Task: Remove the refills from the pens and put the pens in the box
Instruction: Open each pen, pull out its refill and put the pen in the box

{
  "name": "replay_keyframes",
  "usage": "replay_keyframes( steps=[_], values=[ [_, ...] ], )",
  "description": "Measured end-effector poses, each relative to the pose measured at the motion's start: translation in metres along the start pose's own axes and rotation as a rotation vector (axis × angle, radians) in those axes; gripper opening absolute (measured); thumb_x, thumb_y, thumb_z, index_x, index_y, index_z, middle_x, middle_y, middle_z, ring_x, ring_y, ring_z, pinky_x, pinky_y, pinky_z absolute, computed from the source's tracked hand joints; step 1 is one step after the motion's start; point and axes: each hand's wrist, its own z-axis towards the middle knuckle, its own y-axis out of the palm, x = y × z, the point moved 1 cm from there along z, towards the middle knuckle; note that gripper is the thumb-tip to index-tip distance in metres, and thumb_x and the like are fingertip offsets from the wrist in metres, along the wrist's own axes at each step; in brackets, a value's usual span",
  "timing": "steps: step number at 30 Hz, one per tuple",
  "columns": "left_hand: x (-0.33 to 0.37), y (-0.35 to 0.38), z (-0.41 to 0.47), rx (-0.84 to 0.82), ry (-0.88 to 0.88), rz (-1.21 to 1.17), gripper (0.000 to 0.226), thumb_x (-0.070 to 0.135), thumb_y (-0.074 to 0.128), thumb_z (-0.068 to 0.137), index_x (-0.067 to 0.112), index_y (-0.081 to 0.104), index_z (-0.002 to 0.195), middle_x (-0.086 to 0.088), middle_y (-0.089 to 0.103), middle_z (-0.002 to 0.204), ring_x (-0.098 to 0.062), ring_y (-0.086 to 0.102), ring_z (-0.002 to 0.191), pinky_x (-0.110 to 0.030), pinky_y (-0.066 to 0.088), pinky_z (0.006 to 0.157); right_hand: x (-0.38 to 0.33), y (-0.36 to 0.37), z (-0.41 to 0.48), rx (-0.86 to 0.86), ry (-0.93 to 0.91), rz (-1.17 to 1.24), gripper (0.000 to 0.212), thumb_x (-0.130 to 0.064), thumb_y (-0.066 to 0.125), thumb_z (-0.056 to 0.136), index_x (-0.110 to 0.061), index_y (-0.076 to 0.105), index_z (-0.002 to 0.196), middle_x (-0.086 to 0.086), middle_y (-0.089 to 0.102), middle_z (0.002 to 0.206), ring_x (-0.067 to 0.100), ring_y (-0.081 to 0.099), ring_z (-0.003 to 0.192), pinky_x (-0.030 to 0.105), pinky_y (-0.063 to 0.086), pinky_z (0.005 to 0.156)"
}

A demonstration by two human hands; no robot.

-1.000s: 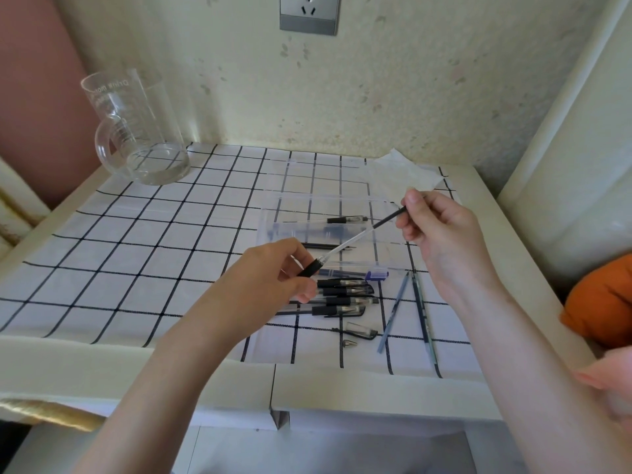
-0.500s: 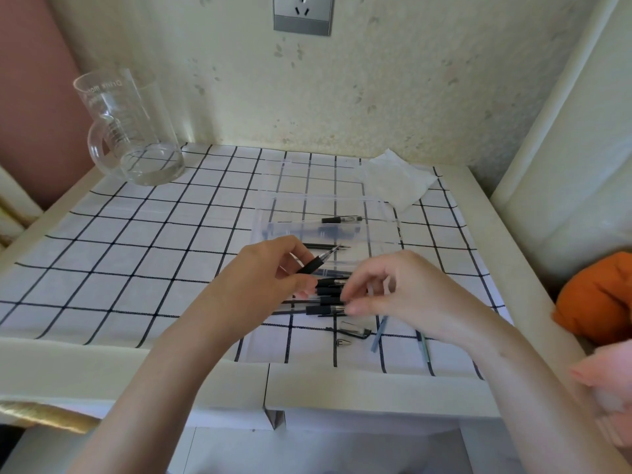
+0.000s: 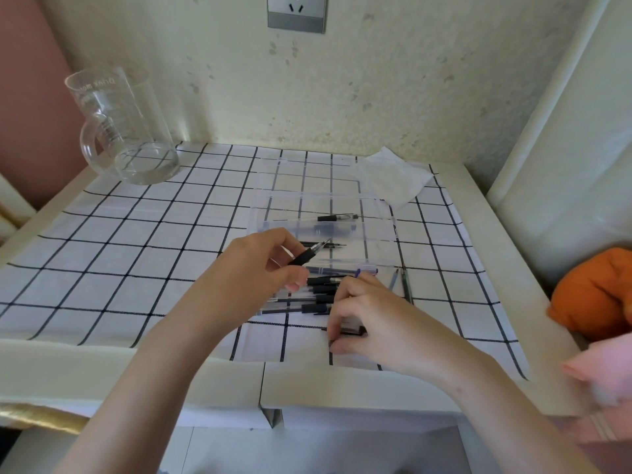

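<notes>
Soft, even daylight, bright and free of harsh glare: a pale streak lights the far wall [image 3: 185, 130] just right of the glass jug [image 3: 130, 131], and the left hand [image 3: 253, 271] and right hand [image 3: 369, 319] cast only faint, diffuse shadows on the table [image 3: 102, 254]. Wide-angle distortion bows the table's near edge and tilts the uprights at right. The pink object [image 3: 595, 367] at the near right edge is blurred.

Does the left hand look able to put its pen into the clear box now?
Probably yes. The left hand grips the pen, whose tip reaches over the clear box; the box looks open, and the right hand, holding a dark piece, is nearer, out of the way.
</notes>
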Motion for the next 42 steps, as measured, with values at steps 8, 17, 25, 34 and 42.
replay_keyframes(
  steps=[8,17,25,34,42],
  values=[
    [0.001,0.000,-0.001,-0.015,0.004,0.019,0.011,0.025,0.068,0.082,0.030,0.063,0.089,0.006,0.072,0.076,0.001,0.061,0.069,-0.021,0.040,0.062,0.012,-0.042,-0.008,0.381,0.139,0.575,0.008,-0.014,0.075,0.077,-0.017,0.067,0.079,0.000,0.072,0.072,0.009,0.065,0.065,0.013,0.045,0.057],
    [0.002,0.004,0.000,-0.055,0.047,-0.002,0.015,0.020,0.071,0.079,0.034,0.068,0.082,0.009,0.071,0.078,-0.004,0.065,0.077,-0.031,0.052,0.084,0.013,-0.044,-0.003,0.496,0.058,0.682,0.020,-0.002,0.076,0.073,-0.021,0.069,0.077,-0.002,0.070,0.075,0.009,0.063,0.072,0.019,0.050,0.070],
    [0.003,0.005,0.000,-0.050,0.087,0.011,0.015,0.019,0.071,0.078,0.033,0.068,0.082,0.009,0.071,0.078,-0.004,0.065,0.075,-0.033,0.053,0.084,0.005,-0.038,0.002,0.437,0.040,0.661,0.018,-0.007,0.076,0.074,-0.024,0.072,0.079,0.003,0.072,0.081,0.014,0.066,0.077,0.025,0.053,0.076],
    [0.002,0.009,0.001,-0.035,0.143,0.084,0.018,0.026,0.070,0.079,0.042,0.066,0.084,0.013,0.068,0.082,0.002,0.060,0.070,-0.010,0.041,0.064,0.006,-0.031,0.003,0.401,0.099,0.694,0.008,-0.014,0.069,0.083,-0.019,0.072,0.078,-0.003,0.069,0.065,0.008,0.060,0.059,0.021,0.052,0.061],
    [0.002,0.012,0.002,-0.067,0.149,0.045,0.019,0.029,0.052,0.092,0.027,0.069,0.084,0.024,0.065,0.066,0.003,0.057,0.062,-0.009,0.040,0.055,0.004,-0.029,0.004,0.385,0.147,0.637,0.036,-0.047,0.051,0.086,-0.015,0.069,0.084,-0.001,0.068,0.067,0.008,0.060,0.058,0.022,0.049,0.056]
  ],
)
